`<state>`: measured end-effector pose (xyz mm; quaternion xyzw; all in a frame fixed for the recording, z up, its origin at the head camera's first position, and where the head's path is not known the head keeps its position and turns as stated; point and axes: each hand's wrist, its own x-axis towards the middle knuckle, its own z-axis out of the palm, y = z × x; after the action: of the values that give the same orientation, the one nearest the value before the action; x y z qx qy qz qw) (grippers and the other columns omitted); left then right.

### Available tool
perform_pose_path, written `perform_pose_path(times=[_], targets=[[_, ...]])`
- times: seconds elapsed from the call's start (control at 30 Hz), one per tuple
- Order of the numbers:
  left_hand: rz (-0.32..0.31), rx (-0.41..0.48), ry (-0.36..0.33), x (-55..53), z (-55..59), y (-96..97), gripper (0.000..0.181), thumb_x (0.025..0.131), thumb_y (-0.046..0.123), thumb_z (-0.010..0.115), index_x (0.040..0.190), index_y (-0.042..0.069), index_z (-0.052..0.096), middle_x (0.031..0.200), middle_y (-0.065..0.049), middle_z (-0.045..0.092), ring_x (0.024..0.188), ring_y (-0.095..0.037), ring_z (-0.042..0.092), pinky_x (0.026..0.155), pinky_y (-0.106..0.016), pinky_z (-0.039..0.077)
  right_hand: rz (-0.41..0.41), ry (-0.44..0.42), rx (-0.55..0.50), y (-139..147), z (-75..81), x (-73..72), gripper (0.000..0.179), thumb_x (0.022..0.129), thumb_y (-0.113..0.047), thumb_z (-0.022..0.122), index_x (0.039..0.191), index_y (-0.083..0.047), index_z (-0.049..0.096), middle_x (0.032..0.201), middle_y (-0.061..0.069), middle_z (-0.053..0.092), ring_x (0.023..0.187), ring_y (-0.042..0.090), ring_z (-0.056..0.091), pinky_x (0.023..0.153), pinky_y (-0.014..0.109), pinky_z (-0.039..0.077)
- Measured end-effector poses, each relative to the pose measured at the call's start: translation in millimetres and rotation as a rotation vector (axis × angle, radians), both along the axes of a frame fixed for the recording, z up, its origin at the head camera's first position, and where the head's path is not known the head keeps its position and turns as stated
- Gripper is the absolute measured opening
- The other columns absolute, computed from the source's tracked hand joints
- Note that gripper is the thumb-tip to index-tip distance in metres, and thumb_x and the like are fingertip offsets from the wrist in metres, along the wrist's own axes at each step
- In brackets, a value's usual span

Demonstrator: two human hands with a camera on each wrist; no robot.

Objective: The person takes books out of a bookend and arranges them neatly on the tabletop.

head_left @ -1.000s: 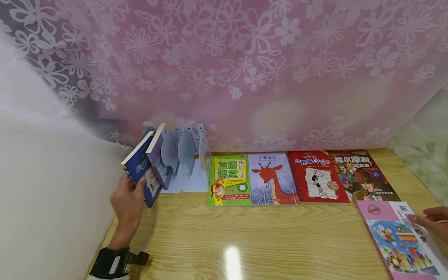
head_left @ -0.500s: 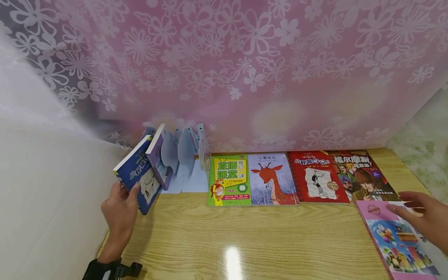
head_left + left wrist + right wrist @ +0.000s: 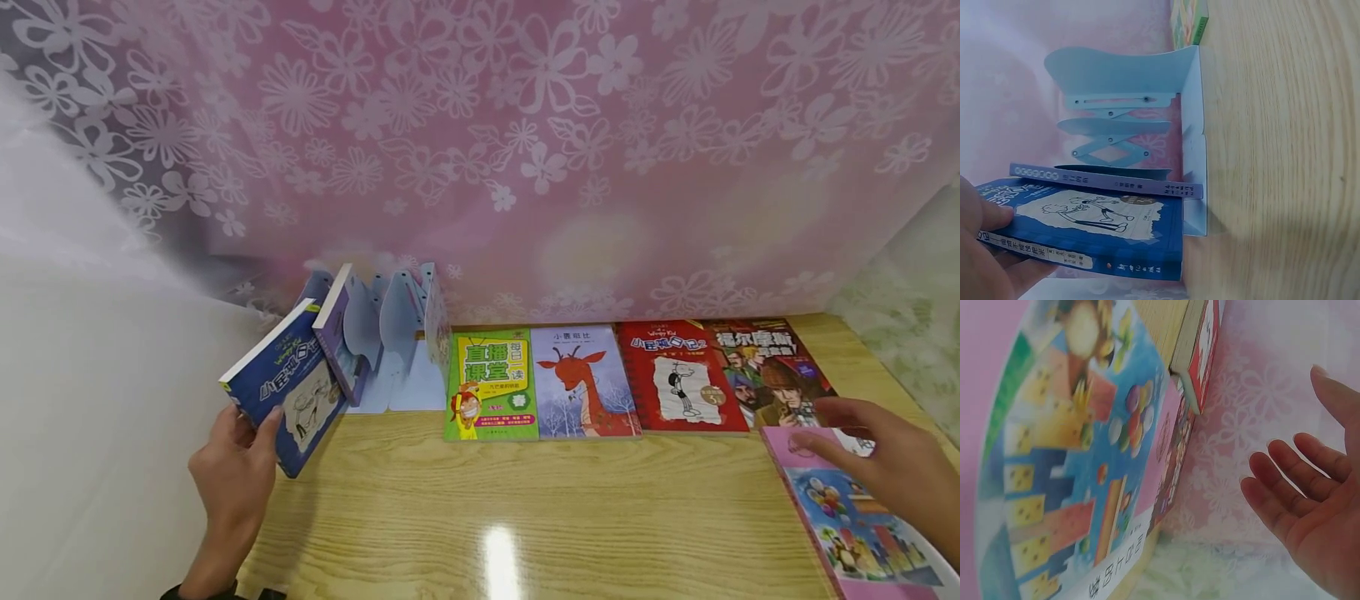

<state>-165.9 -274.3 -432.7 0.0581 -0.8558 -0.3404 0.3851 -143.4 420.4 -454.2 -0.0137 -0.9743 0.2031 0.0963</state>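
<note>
At the left end of the pale wooden table (image 3: pixel 570 517), the person's left hand (image 3: pixel 232 475) grips a blue paperback book with a cartoon drawing on its cover (image 3: pixel 288 387), thumb on the front and fingers curled behind the lower edge. The book tilts leftward, its lower corner near the table, just beside a purple-spined book (image 3: pixel 337 333) that stands in the first slot of a light blue expandable metal book rack (image 3: pixel 397 325). In the left wrist view the blue book lies against the purple one at the rack's base.

To the right, four books lie flat in a row along the floral pink curtain (image 3: pixel 525 142): a green and yellow one (image 3: pixel 491 383), a lilac one with a red deer (image 3: pixel 585 379), a red one (image 3: pixel 678 375) and a dark red detective one (image 3: pixel 772 367). The right hand (image 3: pixel 892 467) hovers above a pink picture book (image 3: pixel 847 533) at the table's right edge, its fingers straight, slightly spread and holding nothing.
</note>
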Motion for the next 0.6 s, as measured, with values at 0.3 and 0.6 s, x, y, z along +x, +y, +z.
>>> perform_pose_path(times=[0.3,0.6], targets=[[0.022,-0.008,-0.006,14.0,6.2,-1.2,0.038,0.092,0.004,0.077,0.126,-0.007,0.065,0.108,-0.03,0.075,0.09,0.026,0.055,0.069,0.007,0.04,0.02,-0.056,0.001,-16.8,7.1,-1.3,0.071,0.092,-0.041,0.079,0.136,0.008,0.053,0.13,0.042,0.057,0.106,0.064,0.058,0.071,0.072,0.052],[0.049,0.02,-0.041,29.3,17.7,8.0,0.038,0.095,0.01,0.076,0.126,-0.007,0.064,0.112,-0.032,0.074,0.089,0.004,0.074,0.068,0.008,0.04,0.111,0.038,-0.039,-30.5,7.9,1.0,0.064,0.088,-0.029,0.085,0.136,0.003,0.057,0.129,0.035,0.064,0.103,0.059,0.063,0.069,0.066,0.056]])
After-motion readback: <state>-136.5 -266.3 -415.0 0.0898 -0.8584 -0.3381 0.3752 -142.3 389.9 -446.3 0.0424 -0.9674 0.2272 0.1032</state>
